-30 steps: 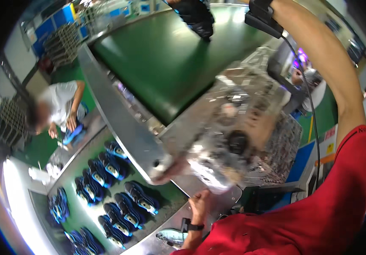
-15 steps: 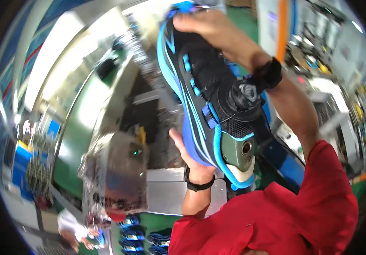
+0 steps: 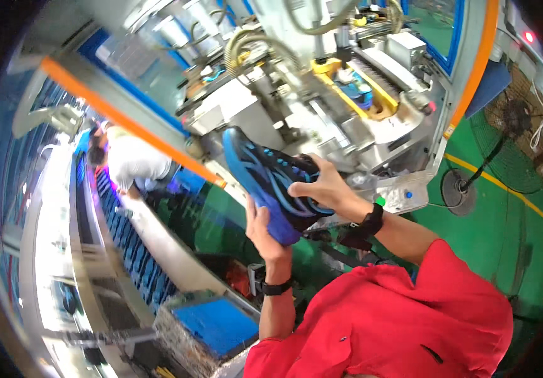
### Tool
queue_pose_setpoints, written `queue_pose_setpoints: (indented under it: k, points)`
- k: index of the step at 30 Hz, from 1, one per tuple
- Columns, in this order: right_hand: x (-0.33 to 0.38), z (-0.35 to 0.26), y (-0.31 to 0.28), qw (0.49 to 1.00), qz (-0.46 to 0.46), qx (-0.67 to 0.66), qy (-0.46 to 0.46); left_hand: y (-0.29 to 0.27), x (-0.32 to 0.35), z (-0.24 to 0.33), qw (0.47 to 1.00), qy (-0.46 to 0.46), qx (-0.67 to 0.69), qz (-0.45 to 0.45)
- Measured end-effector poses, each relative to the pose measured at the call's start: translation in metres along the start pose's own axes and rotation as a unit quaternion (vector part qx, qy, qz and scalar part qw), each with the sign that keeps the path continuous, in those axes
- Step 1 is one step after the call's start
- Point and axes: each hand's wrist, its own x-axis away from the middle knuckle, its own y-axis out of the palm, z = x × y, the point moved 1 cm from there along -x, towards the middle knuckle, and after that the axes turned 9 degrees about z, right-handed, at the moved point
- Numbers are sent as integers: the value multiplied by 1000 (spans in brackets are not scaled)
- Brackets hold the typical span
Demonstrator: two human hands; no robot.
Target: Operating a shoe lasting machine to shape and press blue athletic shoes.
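A black and blue sports shoe (image 3: 264, 179) is held in both hands, its toe pointing up and to the left. My left hand (image 3: 266, 234) supports it from below, the fingers closed along the blue sole near the heel. Across the upper, by the ankle opening, my right hand (image 3: 327, 189) grips it with the thumb over the side. The inside of the shoe is mostly hidden by the right hand. Just beyond the shoe stands a machine (image 3: 381, 151) with a yellow clamp frame (image 3: 381, 104) that has a blue part inside it.
An orange-edged post (image 3: 132, 120) frames the machine's left side. To the left, a conveyor (image 3: 158, 236) carries several dark blue items, with a person in white (image 3: 136, 160) bent beside it. A floor fan (image 3: 508, 120) stands at right. A blue-topped box (image 3: 214, 324) sits at lower left.
The view has swung from a bench area to the machine. The shoe is lower and farther from me. My right hand has shifted from the toe to near the ankle opening.
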Motion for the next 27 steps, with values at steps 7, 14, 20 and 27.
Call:
queue_pose_setpoints:
  k: [7, 14, 20, 27]
  points:
    - [-60, 43, -180, 977, 211, -15, -31, 105, -83, -144, 975, -110, -176, -78]
    - [-79, 32, -275, 924, 368, 86, -48, 147, -246, -299, 862, 32, -505, 24]
    - [-93, 30, -300, 883, 422, 202, -48, 158, -303, -357, 801, 129, -585, 19]
    - [-244, -5, -300, 875, 317, 366, -26, 111, -282, -290, 948, -255, -127, 144]
